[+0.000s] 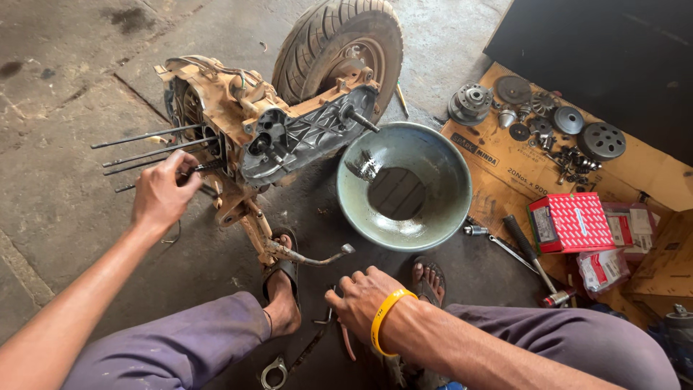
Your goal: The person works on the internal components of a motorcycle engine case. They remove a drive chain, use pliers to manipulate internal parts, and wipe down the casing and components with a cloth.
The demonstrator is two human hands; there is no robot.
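Observation:
A dirty scooter engine (238, 123) with its rear tyre (339, 43) lies on the concrete floor, crankcase cover off. Long studs (144, 137) stick out of its left end. My left hand (162, 193) rests on these studs, fingers curled on one near the engine block. My right hand (364, 300), with a yellow wristband, reaches down to tools on the floor between my feet; its fingers are closed around pliers with pink handles (346, 341).
A round metal basin (404, 186) with dark oily liquid sits right of the engine. Cardboard (505, 173) at right carries clutch parts (538, 119), bolts, a red box (570, 222) and screwdrivers (530, 253). A spanner (273, 372) lies by my left foot.

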